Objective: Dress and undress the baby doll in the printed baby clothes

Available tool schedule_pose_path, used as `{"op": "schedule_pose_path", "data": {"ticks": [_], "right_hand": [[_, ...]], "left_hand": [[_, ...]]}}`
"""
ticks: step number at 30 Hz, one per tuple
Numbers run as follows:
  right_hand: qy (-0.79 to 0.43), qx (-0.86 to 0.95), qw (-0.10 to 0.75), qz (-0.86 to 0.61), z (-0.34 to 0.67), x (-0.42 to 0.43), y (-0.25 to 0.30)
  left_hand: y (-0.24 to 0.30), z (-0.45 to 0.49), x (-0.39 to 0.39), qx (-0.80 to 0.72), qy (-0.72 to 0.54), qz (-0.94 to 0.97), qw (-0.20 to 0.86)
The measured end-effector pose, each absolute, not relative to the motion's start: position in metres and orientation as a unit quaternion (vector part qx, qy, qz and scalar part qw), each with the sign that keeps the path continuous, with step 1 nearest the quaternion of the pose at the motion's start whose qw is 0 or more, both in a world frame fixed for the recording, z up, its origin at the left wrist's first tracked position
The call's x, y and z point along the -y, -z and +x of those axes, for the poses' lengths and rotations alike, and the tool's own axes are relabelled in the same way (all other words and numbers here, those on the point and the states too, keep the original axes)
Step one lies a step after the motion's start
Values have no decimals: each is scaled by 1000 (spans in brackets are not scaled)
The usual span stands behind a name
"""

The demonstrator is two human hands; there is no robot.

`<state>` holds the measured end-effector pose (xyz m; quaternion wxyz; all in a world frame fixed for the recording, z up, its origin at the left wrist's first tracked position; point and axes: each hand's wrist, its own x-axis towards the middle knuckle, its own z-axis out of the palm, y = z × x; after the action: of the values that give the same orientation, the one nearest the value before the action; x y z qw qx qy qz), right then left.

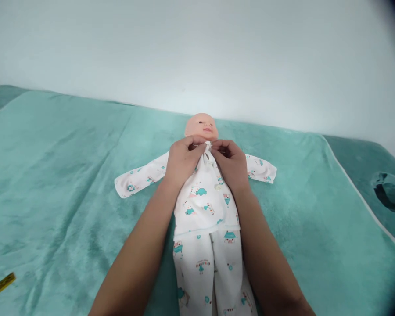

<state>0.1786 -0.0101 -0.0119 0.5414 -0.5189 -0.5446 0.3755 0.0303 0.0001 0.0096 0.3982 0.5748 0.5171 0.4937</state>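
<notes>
A baby doll (201, 125) lies on its back, dressed in a white printed shirt (200, 206) and white printed trousers (200, 272). Both sleeves stretch out to the sides. At the collar, just under the doll's chin, my left hand (185, 159) pinches the shirt's edge between thumb and fingers. My right hand (229, 161) grips the collar from the other side, its fingertips close to the left ones. A small white tie or fold of cloth shows between the two hands. What exactly lies under the fingertips is partly hidden. Lower on the chest a pale round button (218, 187) is visible.
A green plush blanket (69, 175) with a pale edge covers the surface. A yellow strip (0, 287) lies at the lower left. At the right sits a dark curved object in clear plastic (390, 195). A pale wall (197, 52) rises behind.
</notes>
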Motion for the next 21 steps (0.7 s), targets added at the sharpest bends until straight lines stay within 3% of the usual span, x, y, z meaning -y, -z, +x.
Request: {"op": "schedule_pose_path", "data": {"ticks": [4, 21], "right_hand": [[-380, 534, 527, -540, 177, 8, 4], [-360, 548, 510, -557, 178, 2, 2]], "left_hand": [[-9, 28, -1, -498, -480, 578, 434], [-10, 23, 0, -479, -463, 623, 410]]}}
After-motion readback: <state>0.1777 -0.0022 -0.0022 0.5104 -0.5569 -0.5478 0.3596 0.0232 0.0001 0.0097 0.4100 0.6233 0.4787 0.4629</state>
